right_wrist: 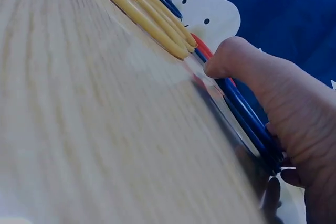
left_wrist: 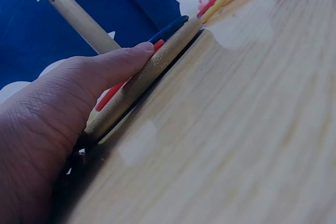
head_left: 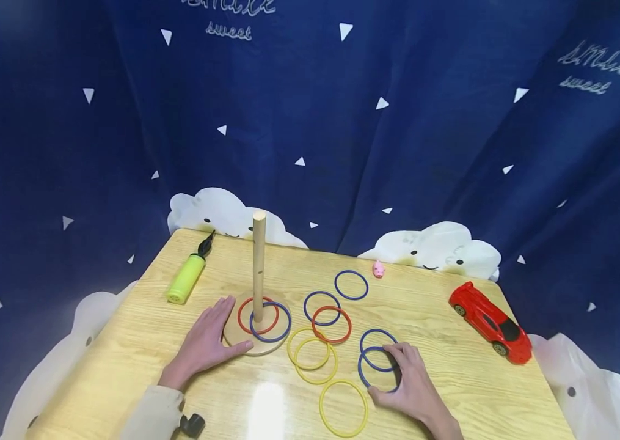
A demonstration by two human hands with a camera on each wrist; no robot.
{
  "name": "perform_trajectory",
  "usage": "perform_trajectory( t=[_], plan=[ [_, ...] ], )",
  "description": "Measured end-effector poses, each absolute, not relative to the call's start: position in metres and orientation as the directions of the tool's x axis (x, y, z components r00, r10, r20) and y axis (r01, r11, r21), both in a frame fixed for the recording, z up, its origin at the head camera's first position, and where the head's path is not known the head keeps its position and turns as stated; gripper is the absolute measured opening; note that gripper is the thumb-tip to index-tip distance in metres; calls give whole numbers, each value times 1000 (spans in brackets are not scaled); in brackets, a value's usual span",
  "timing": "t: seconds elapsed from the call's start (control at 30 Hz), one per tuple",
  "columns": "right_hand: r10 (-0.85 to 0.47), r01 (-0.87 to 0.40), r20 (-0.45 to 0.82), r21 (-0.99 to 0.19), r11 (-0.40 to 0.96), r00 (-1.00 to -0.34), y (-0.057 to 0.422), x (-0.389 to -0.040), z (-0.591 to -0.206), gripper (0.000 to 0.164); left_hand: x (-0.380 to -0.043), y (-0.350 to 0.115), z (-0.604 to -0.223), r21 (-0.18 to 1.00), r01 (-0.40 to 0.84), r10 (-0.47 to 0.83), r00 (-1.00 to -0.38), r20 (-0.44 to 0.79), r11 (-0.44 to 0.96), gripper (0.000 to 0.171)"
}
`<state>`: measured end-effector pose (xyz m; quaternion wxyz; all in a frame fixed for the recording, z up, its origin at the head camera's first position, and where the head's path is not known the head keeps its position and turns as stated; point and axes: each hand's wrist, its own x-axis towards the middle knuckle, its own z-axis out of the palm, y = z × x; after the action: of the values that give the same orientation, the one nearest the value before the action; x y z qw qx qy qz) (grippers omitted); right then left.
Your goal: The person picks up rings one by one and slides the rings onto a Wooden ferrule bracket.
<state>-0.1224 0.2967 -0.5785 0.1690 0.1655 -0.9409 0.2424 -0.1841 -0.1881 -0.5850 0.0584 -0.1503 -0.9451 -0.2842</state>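
Observation:
My left hand (head_left: pixel 205 342) lies against the left and near side of a round wooden base (head_left: pixel 260 348), fingers straight along its edge. In the left wrist view the thumb (left_wrist: pixel 131 60) presses on top of the rim. A wooden peg (head_left: pixel 258 269) stands upright from this base; a red ring (head_left: pixel 240 311) and a blue ring (head_left: pixel 290 321) lie around its foot, overlapping. Over on the right, my right hand (head_left: pixel 408 385) grips a blue ring (head_left: pixel 360 368) between thumb and fingers. That ring overlaps another blue ring (head_left: pixel 364 336) just behind it, close over the tabletop.
Several yellow rings (head_left: pixel 322 415) lie between the hands, with a red ring (head_left: pixel 349 324) and two blue rings (head_left: pixel 367 286) farther back. A green pump (head_left: pixel 186 280) is at back left, a pink figure (head_left: pixel 378 269) at the back edge, a red toy car (head_left: pixel 491 324) at right.

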Motion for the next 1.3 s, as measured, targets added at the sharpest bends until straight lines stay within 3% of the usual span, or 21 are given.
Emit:
perform_trajectory(
  t=[0.27,0.7,1.3],
  plan=[
    [-261,-454,444,-414,789,-858,291,-137,-563,86,-185,-187,-584,515,320,254,-947,197,795,121],
    [-393,-603,484,-426,675,-782,257,-188,-497,81,-186,-188,-584,526,309,253,-951,178,792,121],
    [-546,-862,677,-298,410,-494,164,-248,-343,88,-185,-187,-584,528,331,252,-943,218,782,120]
  ],
)
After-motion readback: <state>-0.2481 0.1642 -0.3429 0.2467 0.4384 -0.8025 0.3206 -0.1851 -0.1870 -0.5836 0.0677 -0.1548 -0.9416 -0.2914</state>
